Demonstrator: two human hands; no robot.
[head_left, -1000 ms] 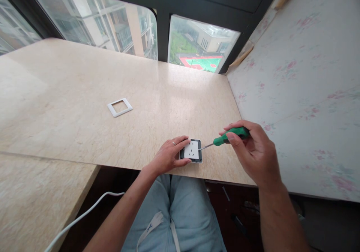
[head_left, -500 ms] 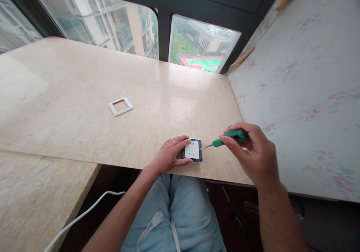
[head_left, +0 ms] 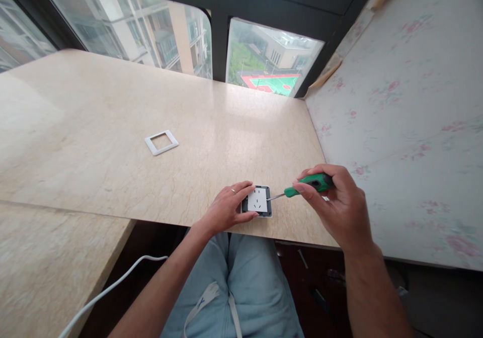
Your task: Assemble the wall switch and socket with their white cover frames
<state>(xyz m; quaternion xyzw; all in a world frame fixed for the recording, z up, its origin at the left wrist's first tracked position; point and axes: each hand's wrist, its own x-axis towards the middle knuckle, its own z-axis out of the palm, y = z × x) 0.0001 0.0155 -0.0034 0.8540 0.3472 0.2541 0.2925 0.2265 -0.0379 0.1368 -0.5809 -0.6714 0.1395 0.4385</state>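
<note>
A white wall socket (head_left: 257, 201) with a dark surround lies face up near the front edge of the stone-patterned sill (head_left: 211, 127). My left hand (head_left: 228, 207) grips it from the left, fingers on the top side and thumb at the near side. Closed around a green and black screwdriver (head_left: 309, 183), my right hand (head_left: 335, 202) is to the right of the socket. The screwdriver's thin metal shaft slants down to the left, its tip at the right edge of the white socket face. Whatever sits under the tip is too small to make out.
A white rectangular cover frame (head_left: 161, 143) lies on the sill, farther back and left. A white cable (head_left: 113, 285) curves at the lower left. The window frame (head_left: 221, 46) borders the back; a flower-patterned wall (head_left: 407, 127) rises on the right.
Very little differs. My right hand and the screwdriver have shifted very slightly, with the tip still at the socket's right edge. My left hand keeps its grip.
</note>
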